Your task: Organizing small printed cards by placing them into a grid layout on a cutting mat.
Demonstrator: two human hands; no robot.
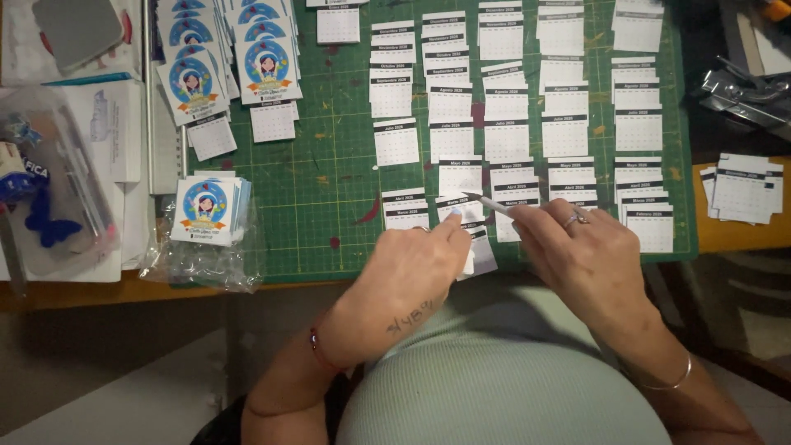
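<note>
Two bare hands work at the near edge of the green gridded cutting mat [329,165], over rows of small white paper calendar slips with black header bands [507,136] laid out in overlapping columns. Left hand [416,268]: fingers curled, forefinger tip pressing down on the near slip of the middle column [465,210]; it pins paper and grips nothing. Right hand [577,247]: closed in a pinch on a thin white pointed stick [488,201], tip aimed left and resting at the slip's upper edge, just beside the left forefinger. A ring shows on one right finger, a thin bangle at the wrist. Whether the tip lifts a sheet or only touches it cannot be told. Judgement: the step seems to be separating or picking one slip; best done with steady pressure from the pinning finger, the stick kept shallow, and neighbouring columns left undisturbed. Nearby, well apart to the left: stacks of colourful printed cartoon-figure cards [206,210], one lying on a clear plastic bag [198,259].
</note>
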